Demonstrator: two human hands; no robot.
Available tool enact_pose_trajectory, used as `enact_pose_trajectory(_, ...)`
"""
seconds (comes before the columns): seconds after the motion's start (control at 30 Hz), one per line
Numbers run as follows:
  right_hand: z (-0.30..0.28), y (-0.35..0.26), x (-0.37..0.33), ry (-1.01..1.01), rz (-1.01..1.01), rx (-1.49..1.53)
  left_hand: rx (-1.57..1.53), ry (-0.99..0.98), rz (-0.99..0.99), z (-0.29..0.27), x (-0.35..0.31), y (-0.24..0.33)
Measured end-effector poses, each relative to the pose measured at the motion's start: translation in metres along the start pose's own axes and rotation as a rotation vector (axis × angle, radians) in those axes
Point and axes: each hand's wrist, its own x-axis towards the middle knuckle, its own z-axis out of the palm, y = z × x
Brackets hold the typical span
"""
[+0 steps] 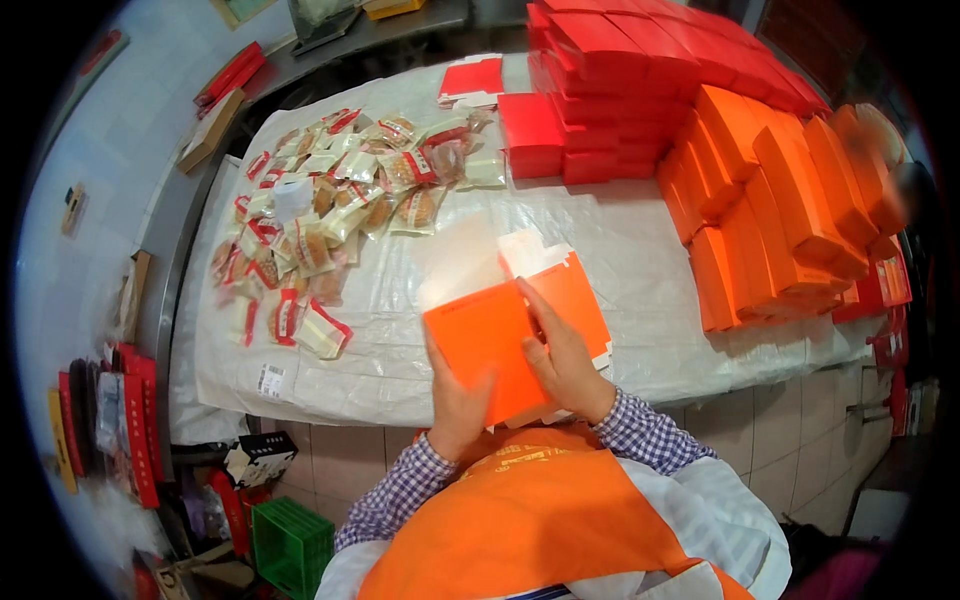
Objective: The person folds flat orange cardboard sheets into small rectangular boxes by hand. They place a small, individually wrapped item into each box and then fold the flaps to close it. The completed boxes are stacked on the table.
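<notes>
Between my two hands is an orange carton [480,345], tilted at the table's near edge, with a pale flap standing out at its far end. My left hand [458,405] grips its left and near side, the thumb blurred across the orange face. My right hand [565,365] holds the right side, fingers pressed along the edge. Under and beside that hand lie flat orange carton blanks [578,290] with white tabs. The carton's inside is hidden from me.
Wrapped pastries [310,245] lie heaped on the left of the sheet-covered table [380,375]. Red boxes [625,60] are stacked at the back right, orange boxes [760,200] in front of them. Flat red blanks [472,76] lie at the back. A green crate [290,545] stands on the floor.
</notes>
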Motion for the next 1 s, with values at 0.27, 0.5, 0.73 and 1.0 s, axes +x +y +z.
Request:
enact_pose_trajectory(0.27,-0.004,-0.005,-0.004,0.134,-0.089,0.082,-0.08,-0.08,0.214,-0.002,0.004,0.003)
enact_pose_trajectory(0.5,-0.013,-0.005,0.0,0.07,-0.113,0.087,-0.266,-0.156,0.142,-0.003,0.01,0.008)
enact_pose_trajectory(0.73,0.0,-0.009,-0.006,0.161,-0.06,0.328,-0.094,-0.064,0.281,-0.006,0.009,0.003)
enact_pose_trajectory(1.0,-0.015,-0.002,-0.01,0.068,-0.029,0.242,-0.03,-0.008,0.298,-0.007,0.007,0.013)
